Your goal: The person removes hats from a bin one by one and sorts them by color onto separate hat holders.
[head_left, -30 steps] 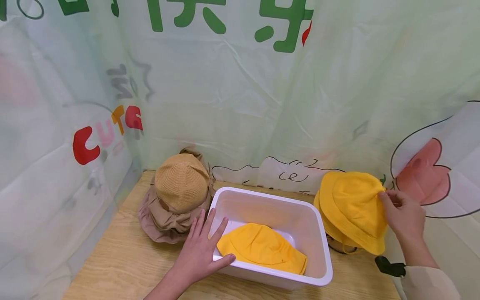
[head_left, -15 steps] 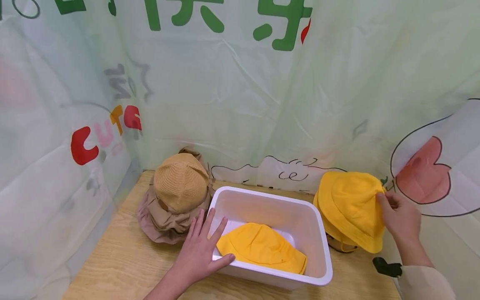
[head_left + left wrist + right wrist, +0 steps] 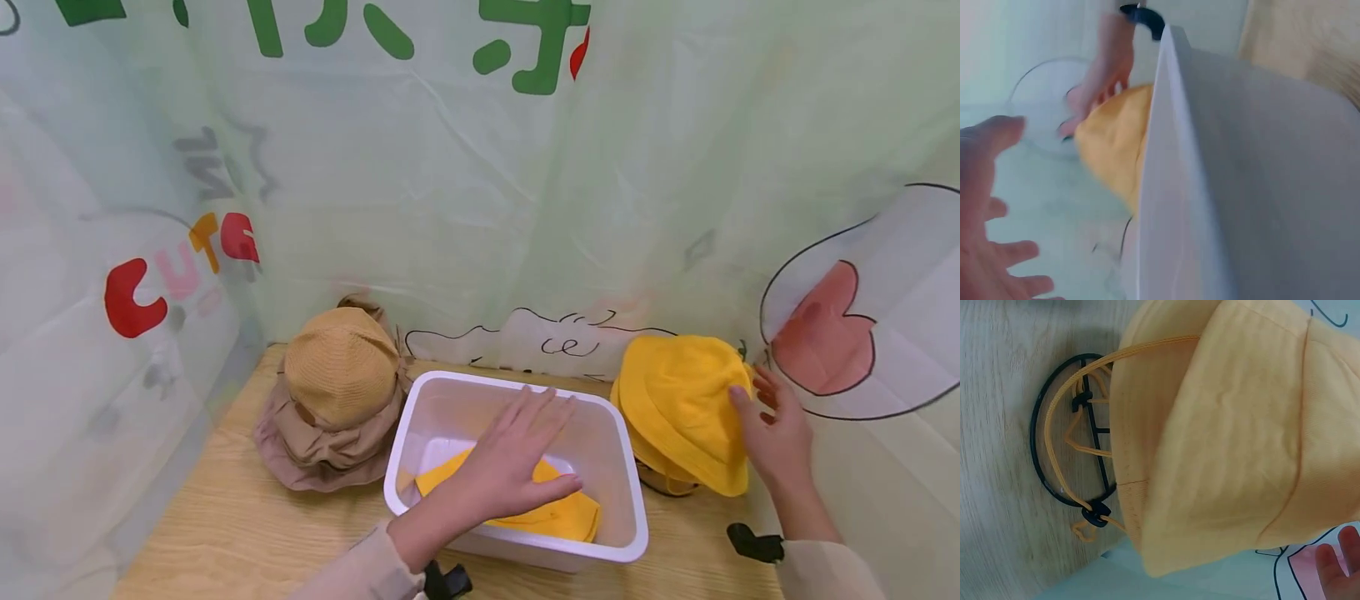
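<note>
My left hand (image 3: 498, 475) hovers with fingers spread above a white plastic bin (image 3: 633, 533). Inside the bin lies a flattened yellow hat (image 3: 577, 518), partly hidden by that hand. To the right, yellow bucket hats (image 3: 686, 408), apparently stacked, sit over a stand whose black wire ring base (image 3: 1034, 444) shows in the right wrist view. Yellow cords with black toggles (image 3: 1095, 514) dangle from them. My right hand (image 3: 780, 429) is at the hats' right side, thumb and fingers parted; its thumb tip overlaps the hat in the head view, and whether it touches I cannot tell.
Left of the bin, a tan straw hat (image 3: 341, 367) tops brown fabric hats (image 3: 322, 467). Everything stands on a wooden table (image 3: 202, 533). A printed, pale green curtain (image 3: 465, 208) hangs close behind and along both sides.
My left hand has moved right from the bin's left rim to above the bin. My right hand has loosened its pinch on the yellow hat. The head view has shifted slightly right.
</note>
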Tool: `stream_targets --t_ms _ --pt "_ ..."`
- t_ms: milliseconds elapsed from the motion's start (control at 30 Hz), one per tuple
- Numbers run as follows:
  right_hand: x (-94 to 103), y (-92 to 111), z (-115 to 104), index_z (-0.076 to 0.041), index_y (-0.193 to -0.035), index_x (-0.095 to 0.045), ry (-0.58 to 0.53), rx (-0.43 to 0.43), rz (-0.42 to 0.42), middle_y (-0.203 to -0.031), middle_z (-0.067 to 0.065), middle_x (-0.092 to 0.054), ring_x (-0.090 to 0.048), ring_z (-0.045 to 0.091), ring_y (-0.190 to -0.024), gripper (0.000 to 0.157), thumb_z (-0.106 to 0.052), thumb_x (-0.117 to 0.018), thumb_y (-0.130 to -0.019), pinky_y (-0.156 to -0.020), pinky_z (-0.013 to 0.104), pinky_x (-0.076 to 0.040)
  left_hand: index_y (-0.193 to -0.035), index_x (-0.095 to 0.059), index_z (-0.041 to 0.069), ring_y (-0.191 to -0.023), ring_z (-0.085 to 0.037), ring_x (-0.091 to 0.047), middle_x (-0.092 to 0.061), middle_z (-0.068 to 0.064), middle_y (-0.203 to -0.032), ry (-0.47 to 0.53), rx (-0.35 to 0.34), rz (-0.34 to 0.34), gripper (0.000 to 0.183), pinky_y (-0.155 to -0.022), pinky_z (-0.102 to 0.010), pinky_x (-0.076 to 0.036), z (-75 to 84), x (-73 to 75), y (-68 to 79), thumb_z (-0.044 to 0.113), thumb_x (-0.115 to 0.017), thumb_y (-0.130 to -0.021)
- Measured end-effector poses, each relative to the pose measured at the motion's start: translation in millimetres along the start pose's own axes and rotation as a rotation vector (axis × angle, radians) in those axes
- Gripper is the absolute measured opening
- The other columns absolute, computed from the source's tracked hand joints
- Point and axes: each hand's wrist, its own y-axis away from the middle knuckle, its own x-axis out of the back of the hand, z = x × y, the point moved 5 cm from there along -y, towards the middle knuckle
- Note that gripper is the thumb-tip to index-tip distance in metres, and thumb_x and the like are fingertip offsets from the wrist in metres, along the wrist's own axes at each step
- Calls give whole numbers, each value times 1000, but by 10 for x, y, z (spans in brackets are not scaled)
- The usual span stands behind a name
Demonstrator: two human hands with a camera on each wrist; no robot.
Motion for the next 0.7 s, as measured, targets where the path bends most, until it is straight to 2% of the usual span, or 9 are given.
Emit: stream_targets --t_ms 133,267,367,467,600,700 --pt "-2 22 11 -38 -159 -17 -72 43 -42 -163 15 -25 -24 41 -147 63 -42 -46 -104 -121 53 -21 -161 -5 31 -152 -28 -20 -16 -2 -167 22 -11 -17 90 -120 -46 -28 219 -211 -513 71 -47 -92" --pt "-8 36 26 -40 -159 -11 -97 77 -70 -166 9 -19 -18 38 -151 64 -40 -45 -105 -121 56 -17 -159 4 35 -152 -23 -20 -10 -1 -168 44 2 -1 94 -117 -42 -34 324 -410 -875 75 -47 -90" --pt "-5 42 40 -39 -160 -11 -117 88 -57 -167 5 -18 -17 36 -152 63 -37 -44 -106 -121 56 -15 -160 4 34 -152 -23 -18 -5 -1 -168 68 5 32 97 -117 -42 -33 344 -531 -1076 74 -49 -89" --pt "-9 43 49 -33 -161 -14 -143 91 -39 -167 5 -18 -18 35 -152 61 -34 -42 -107 -123 50 -15 -161 0 31 -152 -24 -19 -5 -1 -168 85 29 57 98 -117 -44 -33 326 -654 -1244 73 -52 -89" --pt "-52 31 33 -33 -161 -14 -163 88 -53 -167 5 -17 -18 36 -151 57 -37 -36 -108 -124 43 -16 -162 -3 30 -152 -25 -21 -6 -2 -168 100 96 44 99 -117 -44 -33 270 -828 -1423 75 -51 -88" --pt "-104 13 26 -38 -160 -12 -171 88 -75 -168 4 -14 -16 36 -152 55 -40 -32 -109 -124 46 -13 -161 -2 31 -152 -25 -19 -4 -3 -168 135 127 19 97 -118 -43 -32 220 -955 -1530 75 -49 -88"
